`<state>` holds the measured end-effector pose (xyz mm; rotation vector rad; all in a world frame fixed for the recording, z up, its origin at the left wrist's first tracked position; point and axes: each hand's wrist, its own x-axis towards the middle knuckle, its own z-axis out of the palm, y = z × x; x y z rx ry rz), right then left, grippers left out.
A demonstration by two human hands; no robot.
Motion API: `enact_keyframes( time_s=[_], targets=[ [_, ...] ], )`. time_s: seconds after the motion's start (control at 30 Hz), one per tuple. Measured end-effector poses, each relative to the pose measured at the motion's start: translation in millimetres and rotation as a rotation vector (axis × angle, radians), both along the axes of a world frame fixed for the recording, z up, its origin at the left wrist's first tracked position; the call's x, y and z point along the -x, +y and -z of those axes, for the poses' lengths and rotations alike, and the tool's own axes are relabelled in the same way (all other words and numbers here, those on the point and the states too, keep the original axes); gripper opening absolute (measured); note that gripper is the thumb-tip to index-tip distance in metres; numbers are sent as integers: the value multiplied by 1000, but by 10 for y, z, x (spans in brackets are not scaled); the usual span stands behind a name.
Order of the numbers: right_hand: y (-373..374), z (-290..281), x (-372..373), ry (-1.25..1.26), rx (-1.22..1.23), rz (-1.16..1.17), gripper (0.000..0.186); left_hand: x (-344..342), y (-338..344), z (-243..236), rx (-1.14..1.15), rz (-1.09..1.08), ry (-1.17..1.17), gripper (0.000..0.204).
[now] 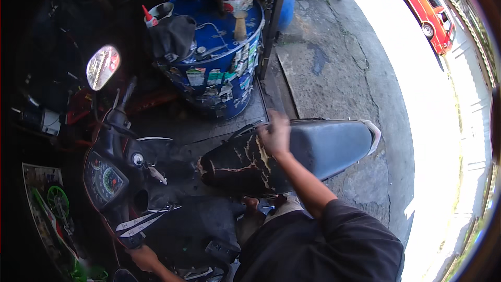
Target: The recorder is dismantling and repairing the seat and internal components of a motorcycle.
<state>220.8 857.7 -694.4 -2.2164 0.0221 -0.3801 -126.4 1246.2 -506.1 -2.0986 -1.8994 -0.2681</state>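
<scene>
motorbike seat [329,143] lies across the middle of the head view, directly in front of our body, its long axis running from left to right with the tail end tipped slightly toward the top. its narrow nose sits on the left, where the dark cover is cracked and torn; the smoother, broader rear reaches out to the right.

our right hand [275,133] is the nearer one by far: it is over the far edge of the seat, about midway along, beside the torn stretch, with the forearm crossing the cover at a slant. so the damaged nose lies to the left of that hand and the smooth rear to its right. the hand is blurred, and we cannot tell whether its fingers are spread or curled, nor whether they press on the cover.

our left hand [143,258] is well apart from the seat, down at the lower left by the near end of the handlebar [131,240]. its fingers are partly hidden in shadow, so we cannot tell how tightly they close there. from it, the seat lies up and to the right, with the key [158,175] and the dash [107,180] beyond the bar. past the seat's far side stands a blue drum [237,107].
</scene>
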Motion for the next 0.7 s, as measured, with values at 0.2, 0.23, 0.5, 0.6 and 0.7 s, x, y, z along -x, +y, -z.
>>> enact_keyframes(
  time_s=[0.2, 0.23, 0.5, 0.6, 0.7],
  targets=[
    [-3619, 423, 372, 680, 324, 1002, 74, 53, 231, 223, 31, 79, 12, 51],
    [-4011, 572, 422, 675, 325, 1013, 74, -25, 190, 251, 37, 88, 7, 51],
    [-4355, 1043, 345, 684, -80, 481, 77, 53, 43, 26, 83, 97, -84, 48],
    [-3862, 584, 440, 432, -114, 258, 53, -3, -78, -51, 31, 57, -50, 50],
    [-3967, 903, 238, 419, 585, 742, 34, -295, -81, 85, 47, 105, -70, 54]
  ],
)
